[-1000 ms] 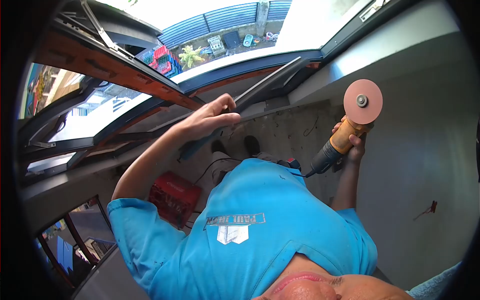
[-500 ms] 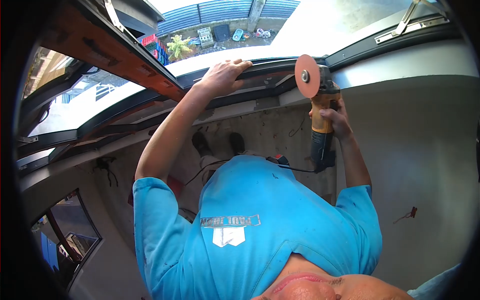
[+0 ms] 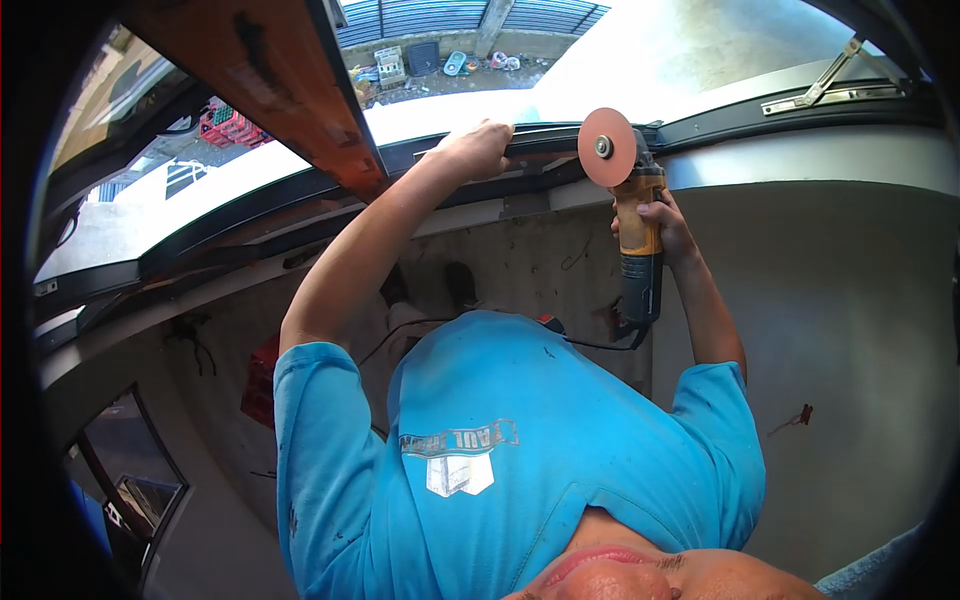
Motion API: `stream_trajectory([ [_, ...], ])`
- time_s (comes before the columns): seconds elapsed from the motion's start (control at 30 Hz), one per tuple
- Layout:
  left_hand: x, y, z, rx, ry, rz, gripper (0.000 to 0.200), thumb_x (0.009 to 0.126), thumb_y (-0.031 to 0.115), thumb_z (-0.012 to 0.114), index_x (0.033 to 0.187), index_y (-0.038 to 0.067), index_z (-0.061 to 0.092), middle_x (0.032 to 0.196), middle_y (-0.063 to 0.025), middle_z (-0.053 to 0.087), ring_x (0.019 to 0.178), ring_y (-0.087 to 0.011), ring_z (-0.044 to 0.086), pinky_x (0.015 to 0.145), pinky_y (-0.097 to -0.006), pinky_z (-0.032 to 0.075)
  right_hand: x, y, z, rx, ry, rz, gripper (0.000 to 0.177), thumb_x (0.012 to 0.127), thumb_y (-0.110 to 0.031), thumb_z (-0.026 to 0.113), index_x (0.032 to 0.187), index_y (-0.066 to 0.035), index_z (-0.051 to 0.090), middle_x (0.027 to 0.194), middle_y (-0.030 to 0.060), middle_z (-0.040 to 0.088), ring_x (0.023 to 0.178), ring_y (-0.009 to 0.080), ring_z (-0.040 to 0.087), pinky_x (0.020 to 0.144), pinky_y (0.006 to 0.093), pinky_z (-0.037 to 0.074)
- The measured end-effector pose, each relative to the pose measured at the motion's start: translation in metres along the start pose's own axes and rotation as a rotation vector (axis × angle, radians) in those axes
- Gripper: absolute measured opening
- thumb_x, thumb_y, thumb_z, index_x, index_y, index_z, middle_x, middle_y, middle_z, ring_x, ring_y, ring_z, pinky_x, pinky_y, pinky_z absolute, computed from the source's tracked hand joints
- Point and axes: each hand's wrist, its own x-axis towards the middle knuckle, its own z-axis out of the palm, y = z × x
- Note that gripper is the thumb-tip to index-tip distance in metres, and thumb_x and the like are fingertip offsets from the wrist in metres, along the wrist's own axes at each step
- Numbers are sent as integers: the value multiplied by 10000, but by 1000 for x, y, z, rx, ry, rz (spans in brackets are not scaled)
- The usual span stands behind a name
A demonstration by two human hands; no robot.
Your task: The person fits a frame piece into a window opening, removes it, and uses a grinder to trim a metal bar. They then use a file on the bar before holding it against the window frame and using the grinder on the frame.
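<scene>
Yellow-and-black handheld angle grinder (image 3: 638, 243): gripped in right hand (image 3: 674, 228), fingers and thumb wrapped round the yellow part of the body. Flat round pink disc (image 3: 603, 126) at the far end, beyond the fingers. Grinder's long axis running roughly away from the chest, disc end forward, tail end back toward the body; disc face turned toward the camera and a little left.

Long thin dark metal bar (image 3: 548, 137): to the left of the disc, long axis running left-right, roughly crosswise to the grinder. Right end overlapped in view by the disc; can't tell contact from gap. Left hand (image 3: 477, 152) nearer the bar, closed over it, fingers curled down, undersides hidden. Right hand nearer the disc.

Further out: black metal window frame (image 3: 730, 128) along the opening, silver metal hinge arm (image 3: 828, 82) to the right, rusty-orange flat beam (image 3: 265, 95) to the left. Thin black cable (image 3: 608, 346) from the grinder's tail, passing in front of bright blue T-shirt (image 3: 560, 400). Dark red plastic crate (image 3: 260, 382) at floor level, left.

Writing: upside-down shirt print, apparently "PAUL", remainder creased, above a white block logo. No readable brand on grinder or disc.
</scene>
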Motion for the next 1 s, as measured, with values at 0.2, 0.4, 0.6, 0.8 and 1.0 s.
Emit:
stream_trajectory([
  [0.2, 9, -15, -3, -61, -19, 39, 339, 811, 129, 718, 1107, -28, 667, 1105, -244, 682, 1108, -377, 646, 959, -454, 507, -8, -7, 6, 132, 140, -91, 547, 865, -286, 588, 1259, 84, 505, 1075, 181, 634, 905, 272, 713, 799, 398, 619],
  [0.4, 15, -26, -3, -103, -44, 2, 369, 824, 278, 774, 1061, 0, 725, 1048, -215, 721, 1033, -327, 695, 911, -428, 539, -17, -31, 19, 53, 187, -83, 532, 872, -298, 594, 1243, 75, 513, 1071, 169, 635, 877, 259, 711, 787, 392, 618],
  [0.6, 23, -38, 0, -294, -107, 15, 460, 740, 304, 836, 1066, -4, 731, 1012, -215, 720, 995, -319, 693, 891, -422, 539, -17, -29, 31, 83, 232, -145, 449, 876, -210, 590, 1238, 45, 516, 1004, 186, 630, 795, 294, 708, 686, 404, 608],
  [0.8, 2, -22, -24, -77, -215, -7, 633, 747, 158, 739, 1345, 32, 575, 1310, -239, 581, 1258, -323, 541, 1031, -427, 463, -10, -26, 26, -20, 168, -135, 469, 862, -195, 569, 1242, 72, 502, 1035, 196, 633, 818, 283, 722, 720, 401, 629],
  [1.0, -17, -34, -15, -65, -38, -43, 630, 759, 40, 612, 1383, 30, 533, 1310, -248, 585, 1286, -355, 527, 1053, -436, 445, -5, -22, 28, 0, 110, -119, 480, 850, -173, 574, 1259, 67, 497, 1043, 200, 632, 820, 287, 722, 716, 397, 622],
])
